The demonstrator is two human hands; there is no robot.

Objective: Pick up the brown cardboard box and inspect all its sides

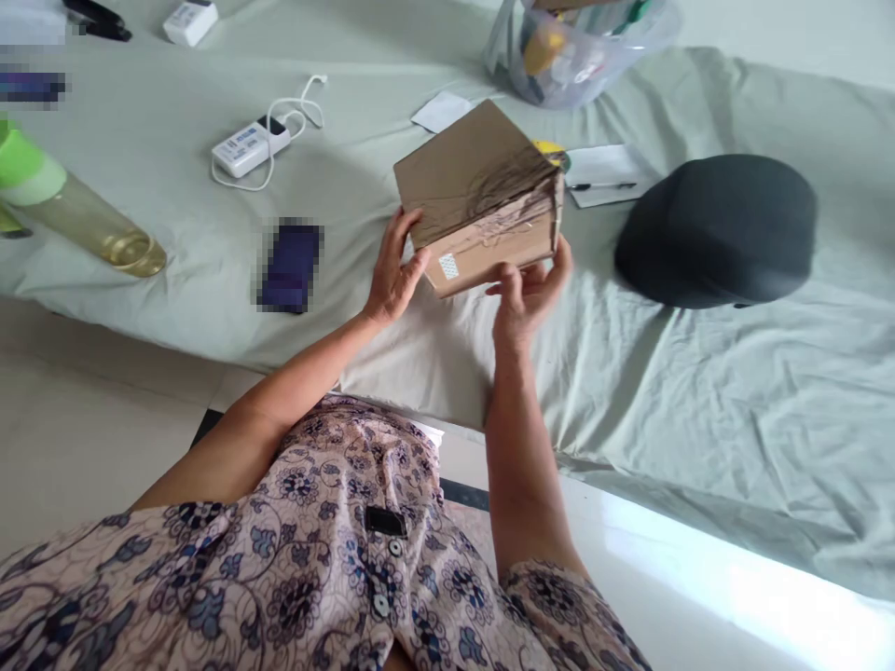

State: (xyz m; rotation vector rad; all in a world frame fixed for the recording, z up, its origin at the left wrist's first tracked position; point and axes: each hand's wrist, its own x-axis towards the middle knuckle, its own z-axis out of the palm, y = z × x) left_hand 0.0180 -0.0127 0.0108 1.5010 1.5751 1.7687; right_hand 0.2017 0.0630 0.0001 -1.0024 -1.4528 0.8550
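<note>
Between my two hands is a brown cardboard box [482, 177], tilted above the green cloth. Dark scribble-like marks run across its top and front side, and a small white patterned sticker [448, 267] sits near its lower left corner. My left hand [395, 270] grips the box's left end, thumb on the front side. At the lower right corner, my right hand [530, 291] is closed on the box, its fingers partly hidden behind the edge. Behind the box lie a white paper piece [442, 112] and a partly hidden yellow roundish item [552, 152].
A dark cap [720, 231] and a white notepad [608, 175] with a pen lie to the right. A clear plastic tub [580, 70] of mixed items stands behind. Leftward are a phone [291, 266], a white adapter with cable [250, 146] and a green-capped bottle [84, 210].
</note>
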